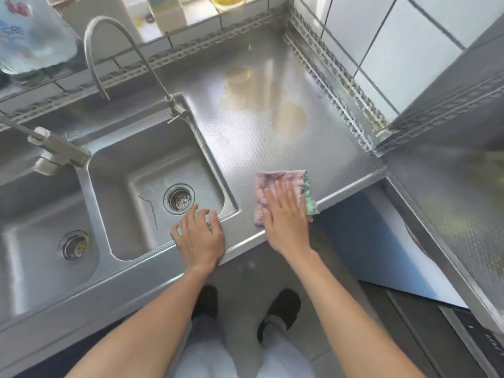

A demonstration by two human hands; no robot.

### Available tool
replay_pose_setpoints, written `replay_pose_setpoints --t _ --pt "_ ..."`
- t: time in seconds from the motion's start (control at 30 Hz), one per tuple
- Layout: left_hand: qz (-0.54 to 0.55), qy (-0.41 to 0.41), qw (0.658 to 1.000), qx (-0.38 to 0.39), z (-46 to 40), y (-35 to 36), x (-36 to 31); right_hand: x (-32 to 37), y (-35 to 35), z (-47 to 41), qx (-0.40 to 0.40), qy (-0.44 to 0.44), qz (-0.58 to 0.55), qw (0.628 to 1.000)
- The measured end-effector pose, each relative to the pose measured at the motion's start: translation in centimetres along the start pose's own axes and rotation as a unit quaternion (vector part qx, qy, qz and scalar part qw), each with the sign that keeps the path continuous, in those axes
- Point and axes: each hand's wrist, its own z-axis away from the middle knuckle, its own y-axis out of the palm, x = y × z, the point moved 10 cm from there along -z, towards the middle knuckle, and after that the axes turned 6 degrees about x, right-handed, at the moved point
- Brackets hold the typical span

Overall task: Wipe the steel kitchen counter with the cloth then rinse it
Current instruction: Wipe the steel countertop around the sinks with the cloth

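A folded pink cloth point(268, 186) with a green underside lies near the front edge of the textured steel counter point(245, 137). My right hand point(286, 216) presses flat on it with straight fingers. My left hand point(200, 236) rests open on the counter's front rim, at the near right corner of the right sink basin point(131, 170), fingertips reaching over the basin edge. A yellowish-brown stain point(289, 115) spreads over the counter farther back, apart from the cloth.
A curved tap point(114, 39) arches over the right basin; a second basin point(35, 241) lies to the left with another tap point(54, 154). Tiled walls and a steel ledge close the back and right. A large water bottle point(30, 31) stands back left. A blue panel point(376, 241) sits below the counter corner.
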Motion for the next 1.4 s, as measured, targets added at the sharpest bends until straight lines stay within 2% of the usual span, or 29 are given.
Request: replay_pose_setpoints --t 0.17,0.33,0.43,0.53,0.63,0.7,0.87,1.0,1.07,1.23,1.4 --pt "-0.008 0.000 1.000 -0.005 -0.2 -0.1 -0.1 6.3 3.8 2.1 0.050 -0.112 0.048 0.991" --pt "-0.002 -0.002 1.000 -0.002 0.0 -0.5 -0.2 2.6 3.5 5.3 0.091 -0.210 0.082 0.970" --pt "0.000 -0.005 1.000 0.000 0.0 -0.5 -0.3 -2.7 1.1 4.1 0.095 -0.194 0.107 0.971" --pt "0.002 -0.004 1.000 -0.001 0.0 -0.6 -0.3 -7.0 -1.8 1.0 0.076 -0.107 0.084 0.988" --pt "0.005 -0.006 1.000 -0.006 0.0 -0.7 -0.3 -6.6 -2.7 -2.1 0.055 -0.015 0.022 0.998" --pt "0.008 -0.004 1.000 -0.013 0.1 -0.9 -0.4 -3.6 -2.0 -3.6 0.045 0.005 0.003 0.999" --pt "0.020 0.005 1.000 -0.001 0.2 -1.1 -0.8 3.9 1.5 -2.2 0.090 -0.088 0.031 0.992" --pt "0.053 -0.018 0.998 0.026 -0.3 -0.7 -0.3 2.1 1.9 1.2 0.123 -0.171 0.075 0.975" --pt "0.093 -0.023 0.995 0.039 -1.2 -0.5 -0.2 -0.6 0.8 1.5 0.133 -0.184 0.092 0.970" --pt "0.158 0.072 0.980 0.092 -3.1 -0.7 -4.3 -8.8 -4.2 -2.4 0.109 -0.063 0.048 0.991" --pt "0.221 0.045 0.970 0.093 -4.9 0.3 -7.6 -9.3 -6.3 -7.8 0.053 0.071 -0.016 0.996"
